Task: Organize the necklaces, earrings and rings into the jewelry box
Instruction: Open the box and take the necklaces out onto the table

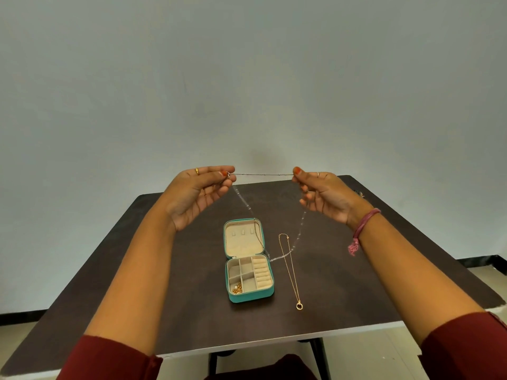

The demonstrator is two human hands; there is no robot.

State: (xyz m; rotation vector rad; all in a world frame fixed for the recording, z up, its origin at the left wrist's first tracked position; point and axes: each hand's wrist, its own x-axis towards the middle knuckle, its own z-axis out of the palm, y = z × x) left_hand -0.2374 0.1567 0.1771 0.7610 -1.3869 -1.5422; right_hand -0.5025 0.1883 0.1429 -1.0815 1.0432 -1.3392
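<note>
My left hand and right hand, both raised at mid-frame above the dark counter. Each pinches one end of a thin beaded necklace between thumb and forefinger, the remaining fingers loosely curled; a short length of the chain runs taut and level between the two pinches, while the rest hangs in a pale loop below the hands, its lowest part near the right side of the box (whether it touches the counter there I cannot tell). Below the hands, at lower centre of the frame, the teal jewelry box stands open on the counter, its lid laid back toward the top of the frame. Its cream interior is divided into small compartments, with ring rolls along the right side; gold pieces lie in the lower-left compartment. Just right of the box, apart from it, a gold necklace lies stretched out on the counter, its ring pendant at the lower end. A pink thread band circles my right wrist.
</note>
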